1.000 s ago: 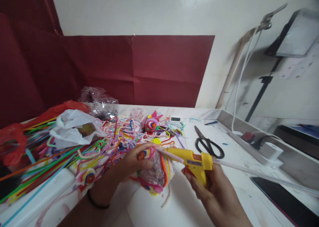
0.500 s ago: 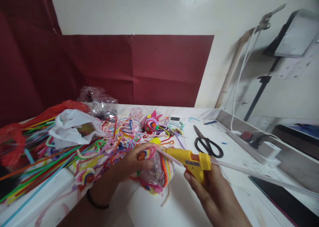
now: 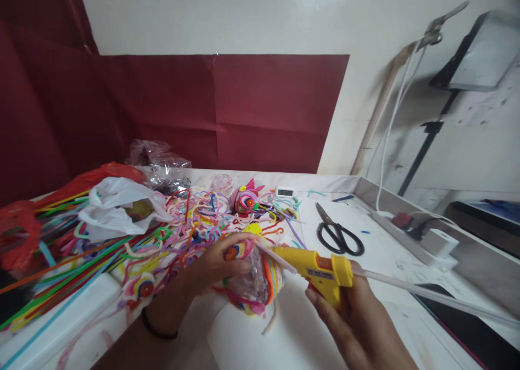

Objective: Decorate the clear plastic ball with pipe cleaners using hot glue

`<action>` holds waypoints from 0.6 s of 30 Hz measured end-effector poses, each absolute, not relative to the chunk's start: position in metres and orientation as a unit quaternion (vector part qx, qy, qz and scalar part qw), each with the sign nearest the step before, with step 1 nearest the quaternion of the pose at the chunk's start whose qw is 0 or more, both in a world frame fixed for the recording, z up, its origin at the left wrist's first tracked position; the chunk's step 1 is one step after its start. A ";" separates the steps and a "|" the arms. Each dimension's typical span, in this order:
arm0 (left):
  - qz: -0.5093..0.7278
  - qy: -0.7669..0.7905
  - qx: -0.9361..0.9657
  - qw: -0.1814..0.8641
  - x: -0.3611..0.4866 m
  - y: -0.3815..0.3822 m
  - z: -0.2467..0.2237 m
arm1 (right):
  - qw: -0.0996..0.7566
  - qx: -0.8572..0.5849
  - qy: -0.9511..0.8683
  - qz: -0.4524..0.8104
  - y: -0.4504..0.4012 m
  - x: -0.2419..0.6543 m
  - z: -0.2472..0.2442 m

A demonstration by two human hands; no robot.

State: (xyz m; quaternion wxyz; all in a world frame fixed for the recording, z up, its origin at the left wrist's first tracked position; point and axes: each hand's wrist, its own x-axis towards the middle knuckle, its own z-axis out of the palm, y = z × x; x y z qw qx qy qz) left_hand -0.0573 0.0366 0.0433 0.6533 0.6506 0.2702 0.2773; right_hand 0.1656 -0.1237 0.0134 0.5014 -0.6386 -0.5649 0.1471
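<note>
My left hand [image 3: 227,264] is closed around a clear plastic ball [image 3: 254,280] partly covered with coloured pipe cleaners in orange, yellow and pink. A pale pink pipe cleaner strip [image 3: 280,260] sticks out from its top toward the right. In my right hand [image 3: 349,316] is a yellow hot glue gun [image 3: 320,272], its front end close beside the ball; whether the nozzle touches is hidden behind the strip. A long clear glue stick [image 3: 422,287] juts from the gun's back. Beneath the ball lies a white sheet [image 3: 292,337].
Black-handled scissors [image 3: 339,234] lie behind the glue gun. A finished-looking pipe cleaner fish [image 3: 246,198] stands among loose pipe cleaners [image 3: 199,213]. A white plastic bag [image 3: 117,205] is at left, a small digital display [image 3: 285,192] at the back, a power strip [image 3: 426,248] and dark tablet-like slab [image 3: 467,326] at right.
My right hand has moved the glue gun slightly right and down, a little away from the ball. My left hand and the ball have stayed nearly in place.
</note>
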 end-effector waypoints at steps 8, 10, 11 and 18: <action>0.276 0.270 0.643 0.661 -0.058 0.037 0.042 | 0.458 -0.654 -0.577 0.171 -0.134 0.166 0.020; 0.280 0.272 0.646 0.656 -0.058 0.037 0.042 | 0.469 -0.652 -0.569 0.178 -0.137 0.165 0.020; 0.280 0.273 0.647 0.654 -0.058 0.037 0.042 | 0.478 -0.651 -0.562 0.180 -0.138 0.164 0.020; 0.272 0.279 0.666 0.636 -0.057 0.037 0.043 | 0.485 -0.655 -0.563 0.135 -0.138 0.164 0.021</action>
